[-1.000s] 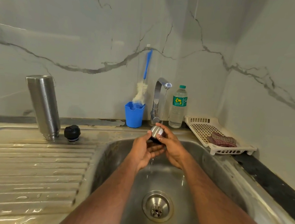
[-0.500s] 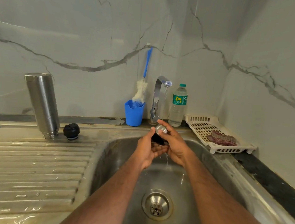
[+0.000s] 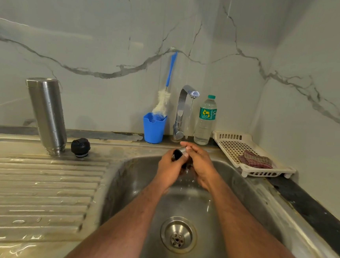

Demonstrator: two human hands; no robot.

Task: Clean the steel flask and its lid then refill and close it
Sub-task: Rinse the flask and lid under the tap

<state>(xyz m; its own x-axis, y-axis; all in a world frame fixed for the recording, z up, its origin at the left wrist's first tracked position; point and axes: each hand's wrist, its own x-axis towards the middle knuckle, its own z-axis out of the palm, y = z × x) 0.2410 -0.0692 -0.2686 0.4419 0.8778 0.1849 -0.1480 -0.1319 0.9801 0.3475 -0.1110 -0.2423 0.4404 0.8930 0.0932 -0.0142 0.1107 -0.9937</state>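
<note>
- Both hands met over the steel sink (image 3: 131, 187), under a thin stream from the curved chrome tap (image 3: 185, 101).
- Left hand (image 3: 169, 170) and right hand (image 3: 201, 164) each curled round the small lid (image 3: 180, 153), steel-sided with a black inside.
- The cylindrical brushed-steel flask (image 3: 46, 116) stood mouth-down on the ribbed, wet drainboard (image 3: 31, 195), beaded with drops.
- A round black stopper (image 3: 80, 147) sat just beside it.
- The clear plastic bottle (image 3: 206, 119) wore a green label; its writing was unreadable.
</note>
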